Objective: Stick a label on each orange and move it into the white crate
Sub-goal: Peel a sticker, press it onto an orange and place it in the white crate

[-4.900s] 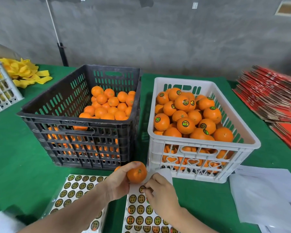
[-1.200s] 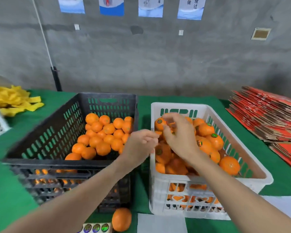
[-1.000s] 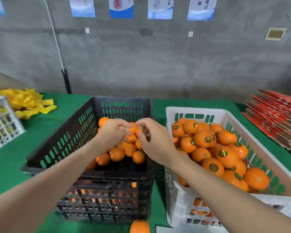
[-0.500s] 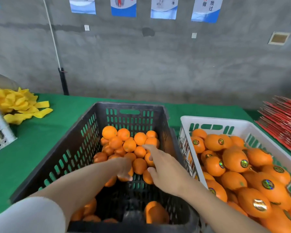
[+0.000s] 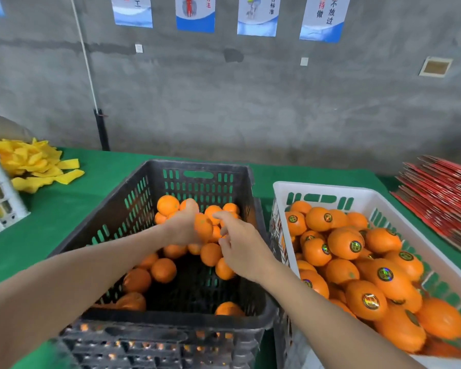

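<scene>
The black crate (image 5: 112,222) at centre holds several unlabelled oranges (image 5: 163,270). My left hand (image 5: 181,229) is inside it, above the pile, and grips one orange (image 5: 203,227). My right hand (image 5: 241,247) hovers just right of that orange, index finger stretched toward it and the other fingers loosely bent; I see nothing held in it. The white crate (image 5: 322,188) on the right is filled with labelled oranges (image 5: 346,243), each with a round shiny sticker. No label sheets are in view.
Both crates stand on a green table cloth (image 5: 64,209). A pile of yellow pieces (image 5: 32,166) and a small white crate (image 5: 0,201) lie at the far left. Stacked red cardboard (image 5: 442,198) sits at the far right. A grey wall with posters rises behind.
Both hands left the white crate and reached into the black one. In the last half second my left hand has closed round an orange and raised it off the pile; my right hand followed upward.
</scene>
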Demonstrator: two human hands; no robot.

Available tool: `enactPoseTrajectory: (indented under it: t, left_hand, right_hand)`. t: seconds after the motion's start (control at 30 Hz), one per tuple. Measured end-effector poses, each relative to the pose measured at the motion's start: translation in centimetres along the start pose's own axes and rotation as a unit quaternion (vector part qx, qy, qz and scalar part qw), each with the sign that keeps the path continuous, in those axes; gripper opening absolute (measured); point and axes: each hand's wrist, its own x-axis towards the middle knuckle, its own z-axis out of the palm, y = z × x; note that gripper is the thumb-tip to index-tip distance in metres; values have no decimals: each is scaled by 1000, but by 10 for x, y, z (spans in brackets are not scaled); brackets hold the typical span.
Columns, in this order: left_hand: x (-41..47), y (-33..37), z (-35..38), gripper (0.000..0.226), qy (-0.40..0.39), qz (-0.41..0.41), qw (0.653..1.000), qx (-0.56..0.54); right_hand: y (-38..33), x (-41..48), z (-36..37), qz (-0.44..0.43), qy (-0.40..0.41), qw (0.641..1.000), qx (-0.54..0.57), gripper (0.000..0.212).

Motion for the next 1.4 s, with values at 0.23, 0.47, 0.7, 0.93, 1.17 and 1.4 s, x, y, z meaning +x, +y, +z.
enactPoseTrajectory:
  t: [0.23, 0.47, 0.7, 0.93, 1.17, 1.4]
  left_hand:
    - [-83, 17, -7, 88, 93, 64, 968, -226]
    - [-195, 55, 39, 73, 91, 124, 953, -261]
    - [-247, 48, 132, 74, -16, 23, 939, -343]
    - [-229, 7, 238, 88, -77, -285, 827, -478]
    - [-207, 2, 251, 72, -142, -319, 845, -405]
    - [-207, -3, 260, 83, -233, -222, 856, -404]
  right_hand:
    - [-12, -38, -17, -31, 126, 982, 141, 28]
    - [-9, -151, -36, -99, 162, 945, 265, 33]
    - [79, -241, 3, 100, 16, 988, 119, 18]
    - [119, -272, 52, 158, -238, 954, -88, 30]
    - [116, -281, 61, 161, -210, 964, -40, 27]
    - [116, -289, 62, 180, -159, 971, -2, 24]
